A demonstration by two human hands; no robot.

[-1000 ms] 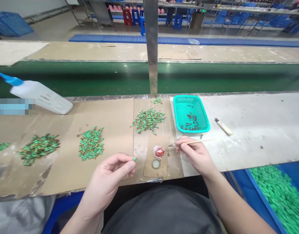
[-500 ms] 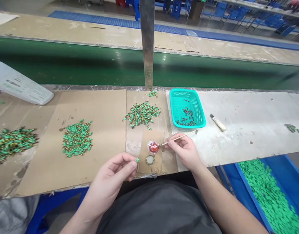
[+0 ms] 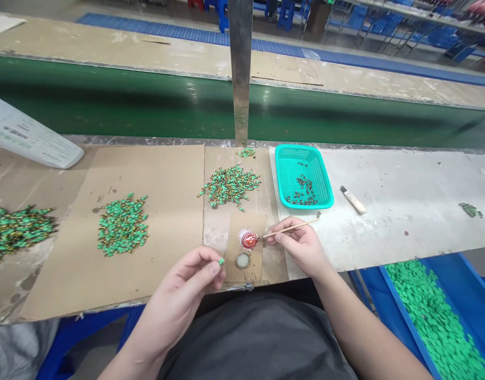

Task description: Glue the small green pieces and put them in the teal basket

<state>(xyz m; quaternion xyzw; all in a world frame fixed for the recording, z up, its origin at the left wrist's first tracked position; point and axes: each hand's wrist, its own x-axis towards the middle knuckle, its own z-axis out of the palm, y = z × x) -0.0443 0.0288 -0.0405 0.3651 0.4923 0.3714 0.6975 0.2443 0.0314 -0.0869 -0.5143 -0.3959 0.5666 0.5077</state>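
My left hand point(image 3: 195, 274) pinches a small green piece point(image 3: 221, 261) between thumb and forefinger, just left of a small cardboard pad point(image 3: 234, 272). In my right hand point(image 3: 300, 245) is a thin wooden brush point(image 3: 292, 227), its tip at a cap of red paint-like liquid point(image 3: 249, 240) on the pad. Below that cap lies a second round cap point(image 3: 243, 259) with a pale inside. Behind the pad is a pile of green and gold pieces point(image 3: 230, 184).
A turquoise basket point(image 3: 327, 200) holds small dark pieces. A flat brush point(image 3: 353, 200) lies to its right. More green-gold piles point(image 3: 123, 224) and a white plastic container point(image 3: 40, 137) are on the left. Green pieces fill a blue tray point(image 3: 436, 316) at lower right. A metal post point(image 3: 240, 68) stands behind.
The brush and my right hand have shifted very slightly, with the tip still at the red liquid. My left hand keeps the green piece in nearly the same place.
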